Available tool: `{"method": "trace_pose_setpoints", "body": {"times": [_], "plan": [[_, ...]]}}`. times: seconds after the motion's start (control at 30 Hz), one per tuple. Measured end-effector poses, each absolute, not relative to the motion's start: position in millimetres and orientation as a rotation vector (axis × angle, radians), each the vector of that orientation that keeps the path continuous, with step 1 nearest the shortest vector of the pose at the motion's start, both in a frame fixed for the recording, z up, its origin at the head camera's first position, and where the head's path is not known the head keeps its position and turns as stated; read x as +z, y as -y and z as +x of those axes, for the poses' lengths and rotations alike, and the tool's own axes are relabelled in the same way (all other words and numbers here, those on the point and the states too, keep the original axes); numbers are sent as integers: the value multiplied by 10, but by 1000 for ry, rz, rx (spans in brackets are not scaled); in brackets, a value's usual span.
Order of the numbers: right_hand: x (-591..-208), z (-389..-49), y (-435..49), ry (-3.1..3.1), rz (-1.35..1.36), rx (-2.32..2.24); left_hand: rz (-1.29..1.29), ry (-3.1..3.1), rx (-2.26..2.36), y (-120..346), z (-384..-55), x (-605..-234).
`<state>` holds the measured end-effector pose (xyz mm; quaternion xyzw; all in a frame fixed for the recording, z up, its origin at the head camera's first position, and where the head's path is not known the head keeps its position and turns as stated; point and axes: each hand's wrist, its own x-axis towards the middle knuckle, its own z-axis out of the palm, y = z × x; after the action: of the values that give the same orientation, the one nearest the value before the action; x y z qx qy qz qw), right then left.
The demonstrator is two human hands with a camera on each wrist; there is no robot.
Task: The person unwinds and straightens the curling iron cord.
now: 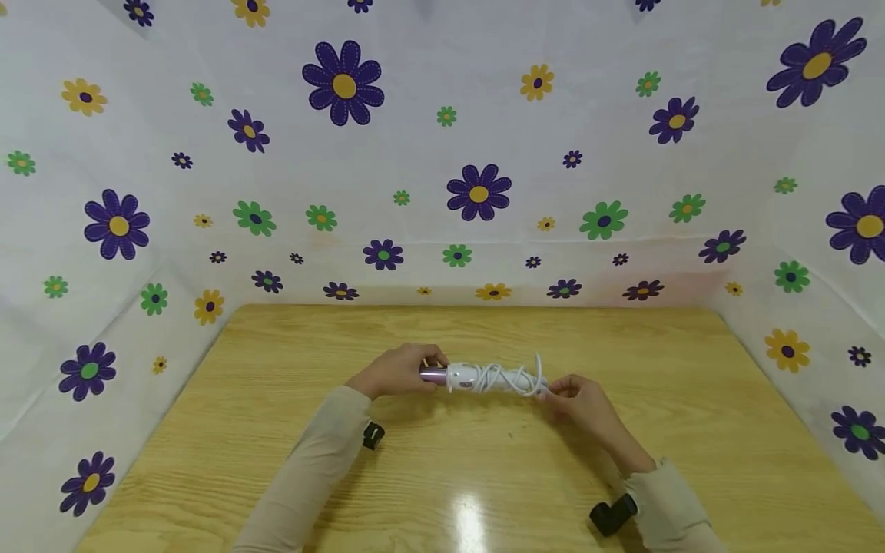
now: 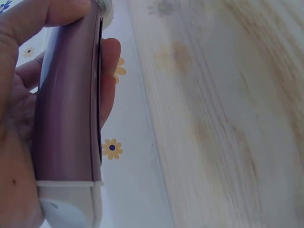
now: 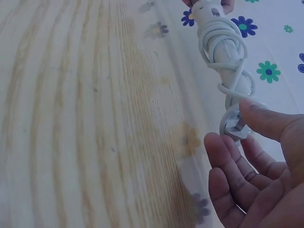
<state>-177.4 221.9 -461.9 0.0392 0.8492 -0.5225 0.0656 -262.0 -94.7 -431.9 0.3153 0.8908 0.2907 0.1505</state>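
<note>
A curling iron (image 1: 459,376) with a purple barrel (image 2: 69,104) and a white handle lies across between both hands. My left hand (image 1: 397,370) grips the barrel, with the thumb on one side and fingertips showing past the other edge. White cord (image 3: 221,35) is wound in several crossing loops round the handle, and one loop stands up near its end. At that end my right hand (image 1: 584,403) pinches the plug (image 3: 234,128) between thumb and fingers. The barrel's white tip (image 2: 69,206) shows by the left palm.
Beneath the hands is a wood-grain table (image 1: 442,476). A white cloth (image 1: 415,153) printed with purple, green and yellow flowers surrounds it at the back and both sides. Black devices (image 1: 611,516) are worn at the wrists, below light sleeves (image 1: 667,503).
</note>
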Motion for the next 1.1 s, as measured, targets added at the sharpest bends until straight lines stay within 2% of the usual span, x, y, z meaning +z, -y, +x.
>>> {"method": "trace_pose_setpoints", "body": {"times": [0.6, 1.1], "plan": [[-4609, -1794, -2045, -2638, 140, -1591, 864, -2636, 804, 997, -2604, -4305], [-4632, -1784, -2027, -2433, 77, -1689, 850, -2630, 830, 1059, -2579, -4319]]}}
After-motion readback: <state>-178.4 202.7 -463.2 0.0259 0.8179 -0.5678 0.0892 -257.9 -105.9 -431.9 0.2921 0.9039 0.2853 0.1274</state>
